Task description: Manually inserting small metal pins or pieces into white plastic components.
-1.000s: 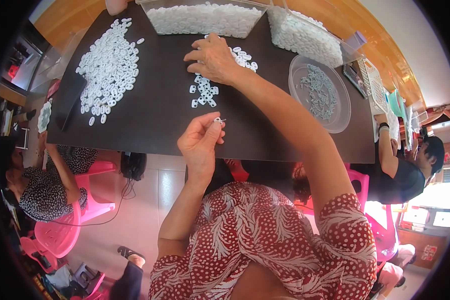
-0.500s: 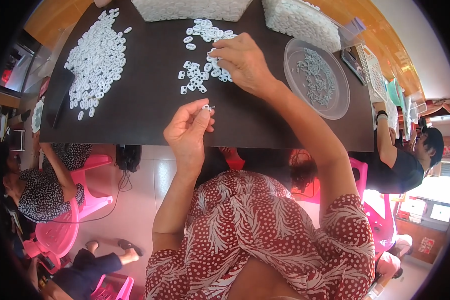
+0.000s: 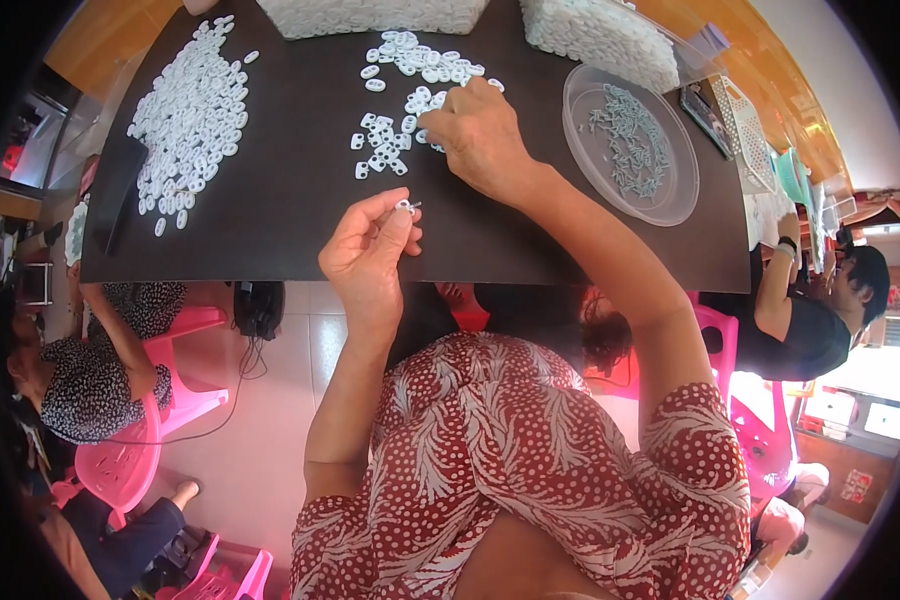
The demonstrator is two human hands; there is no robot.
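Observation:
My left hand is closed near the front of the dark table, thumb and forefinger pinching a small white plastic piece. A short thin grey screw sticks out of it to the right. Farther back, my right hand reaches down with curled fingers onto loose white oval pieces. Its fingertips are bent among them, and what they grip is hidden. Just left of that hand lies a cluster of small squarish white pieces with holes. More oval pieces are spread behind it.
A big heap of white ovals covers the table's left side, beside a dark flat object. A round clear tray with grey screws stands right. Full bins line the back. A phone lies far right. Other people sit nearby.
My right hand has come slightly down and its fingers have curled tighter over the oval pieces. The left hand still pinches its piece; the whole view has shifted slightly.

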